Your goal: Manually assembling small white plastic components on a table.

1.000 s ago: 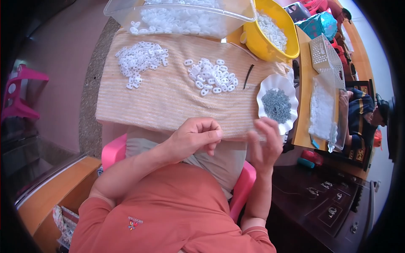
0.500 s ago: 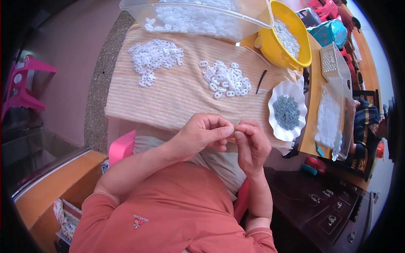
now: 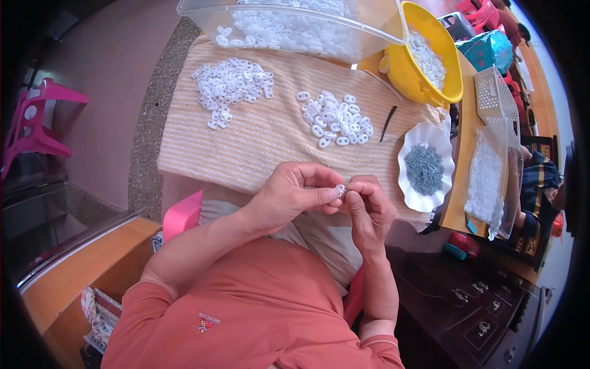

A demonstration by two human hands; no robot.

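Above my lap, just off the table's near edge, my two hands meet at the fingertips. My left hand (image 3: 305, 189) pinches a small white plastic piece (image 3: 340, 190) between thumb and index finger. My right hand (image 3: 369, 206) is closed in a pinch against the right side of that piece; what lies between its fingertips is too small to make out. Beyond the hands lies a pile of white oval two-hole plastic pieces (image 3: 335, 120). Farther left is a pile of flatter white plastic pieces (image 3: 230, 86). A white scalloped dish (image 3: 409, 189) at the right holds many tiny grey-blue parts (image 3: 424, 169).
A striped cloth (image 3: 203, 150) covers the table. At the back stand a clear plastic bin (image 3: 295, 9) of white pieces and a yellow basin (image 3: 452, 71). A thin black strip (image 3: 388, 123) lies near the dish. Another person (image 3: 538, 184) sits at the far right, beside a clear tray (image 3: 513, 184).
The white piece now shows between my fingertips, where it was mostly hidden before. My hands keep nearly the same place; the table scene shifts slightly right in the view.
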